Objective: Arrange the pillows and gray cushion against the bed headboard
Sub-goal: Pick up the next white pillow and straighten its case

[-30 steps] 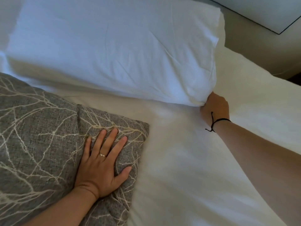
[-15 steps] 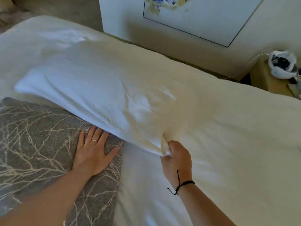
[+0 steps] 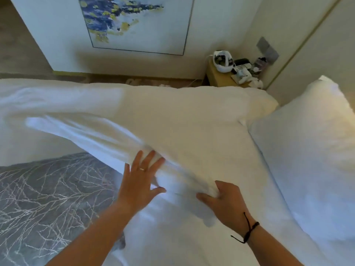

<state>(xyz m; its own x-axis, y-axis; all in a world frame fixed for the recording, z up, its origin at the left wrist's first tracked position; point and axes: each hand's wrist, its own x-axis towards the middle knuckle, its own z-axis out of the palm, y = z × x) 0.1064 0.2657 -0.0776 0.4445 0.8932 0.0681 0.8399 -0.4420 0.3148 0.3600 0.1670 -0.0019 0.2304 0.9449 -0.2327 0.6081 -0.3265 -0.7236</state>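
Pale bedroom wall behind, hung with a large framed painting (image 3: 134, 24) in blue and yellow. Below it, a white bed (image 3: 192, 237) spread across the whole lower view, covered in white sheet. Far right corner: a small wooden nightstand (image 3: 217, 77) crowded with a white headset (image 3: 222, 61), a dark telephone and small clutter too blurred to name.

Mid-frame, a white pillow (image 3: 172, 121) lifted off the bed, blurred with motion, stretched from the far left across toward the right. Right hand (image 3: 224, 202), black cord bracelet at the wrist, fingers curled and pinching the pillow's near corner. Left hand (image 3: 142, 179), ring on one finger, flat with fingers spread, pressed against the pillow's near edge just left of the gripped corner. Hands near each other, not touching.

Lower left, flat on the bed: the gray cushion (image 3: 44, 204) with a pale branching pattern, partly under the left forearm, beside the raised pillow's lower edge.

At right, a second white pillow (image 3: 311, 160) lying against the bed's right end, apart from both hands.
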